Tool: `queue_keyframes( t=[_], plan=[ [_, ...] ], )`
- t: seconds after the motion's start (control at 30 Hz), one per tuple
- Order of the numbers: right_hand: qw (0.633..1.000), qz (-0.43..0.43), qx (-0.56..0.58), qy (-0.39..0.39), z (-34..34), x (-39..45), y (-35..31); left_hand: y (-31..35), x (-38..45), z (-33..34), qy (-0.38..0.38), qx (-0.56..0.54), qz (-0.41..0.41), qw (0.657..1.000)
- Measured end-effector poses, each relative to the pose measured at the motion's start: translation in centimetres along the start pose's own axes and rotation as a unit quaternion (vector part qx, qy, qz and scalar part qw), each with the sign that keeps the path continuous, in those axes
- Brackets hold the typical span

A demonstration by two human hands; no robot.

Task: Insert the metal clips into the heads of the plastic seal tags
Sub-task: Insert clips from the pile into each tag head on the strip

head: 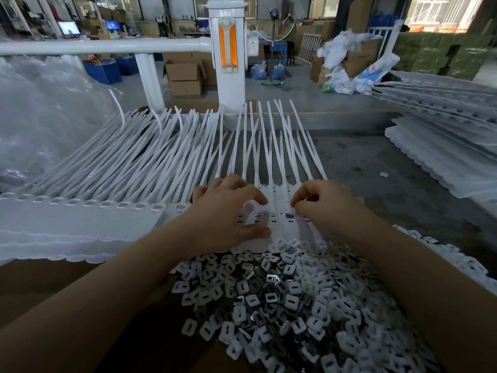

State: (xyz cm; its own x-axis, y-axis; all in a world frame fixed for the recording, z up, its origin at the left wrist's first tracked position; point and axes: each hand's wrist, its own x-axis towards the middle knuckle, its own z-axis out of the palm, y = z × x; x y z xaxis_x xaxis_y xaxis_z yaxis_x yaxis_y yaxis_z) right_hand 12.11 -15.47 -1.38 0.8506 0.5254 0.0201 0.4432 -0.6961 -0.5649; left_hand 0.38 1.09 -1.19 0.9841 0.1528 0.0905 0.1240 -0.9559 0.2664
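Observation:
A joined strip of white plastic seal tags point(278, 224) lies across the table's middle, straps fanning away from me. My left hand point(228, 211) rests on the tag heads, thumb and curled fingers holding the strip near a grey metal clip point(265, 216). My right hand point(325, 203) hovers over the heads to the right, fingertips pinched together just above a dark metal clip point(290, 216) seated in a head. Whether something small sits between those fingertips is hidden. A heap of metal clips and white caps point(282, 297) fills the near side.
More tag strips point(80, 211) stretch left in a stack. Another stack of tags point(443, 157) lies at the right. Crumpled clear plastic bags point(35, 125) sit far left. A white railing post point(231, 55) stands behind the table. Brown cardboard point(40, 286) lies under my left forearm.

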Motion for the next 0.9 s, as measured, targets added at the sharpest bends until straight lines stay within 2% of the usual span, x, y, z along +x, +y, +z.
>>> queue_keyframes(
  t=[0.07, 0.13, 0.23, 0.33, 0.47, 0.57, 0.73, 0.9],
  plan=[
    [1.0, 0.0, 0.012, 0.004, 0.0, 0.0, 0.0, 0.1, 0.0, -0.4, 0.033, -0.064, 0.057, 0.996],
    [1.0, -0.004, 0.018, 0.006, 0.0, 0.0, 0.0, 0.5, -0.2, -0.7, -0.012, -0.127, 0.107, 0.986],
    [1.0, -0.008, 0.011, 0.013, 0.0, 0.1, -0.2, 1.0, -0.4, -0.6, -0.082, -0.139, 0.122, 0.979],
    [1.0, -0.009, 0.02, 0.022, 0.0, 0.1, -0.2, 0.9, -0.2, -0.7, -0.086, -0.144, 0.116, 0.979],
    [0.998, -0.031, 0.045, 0.041, 0.0, 0.0, -0.4, 0.8, -0.4, -0.8, -0.093, -0.177, 0.089, 0.976],
    [0.99, -0.087, 0.103, 0.045, -0.1, -0.3, -0.6, 0.8, -0.3, -0.8, -0.044, -0.256, 0.036, 0.965],
    [0.972, -0.179, 0.148, 0.016, 0.0, -0.7, -0.5, 0.4, -0.1, -1.0, -0.011, -0.43, -0.092, 0.898],
    [0.953, -0.253, 0.168, -0.008, -0.2, -1.0, -0.9, 0.3, -0.1, -1.2, -0.024, -0.505, -0.13, 0.853]
  ],
)
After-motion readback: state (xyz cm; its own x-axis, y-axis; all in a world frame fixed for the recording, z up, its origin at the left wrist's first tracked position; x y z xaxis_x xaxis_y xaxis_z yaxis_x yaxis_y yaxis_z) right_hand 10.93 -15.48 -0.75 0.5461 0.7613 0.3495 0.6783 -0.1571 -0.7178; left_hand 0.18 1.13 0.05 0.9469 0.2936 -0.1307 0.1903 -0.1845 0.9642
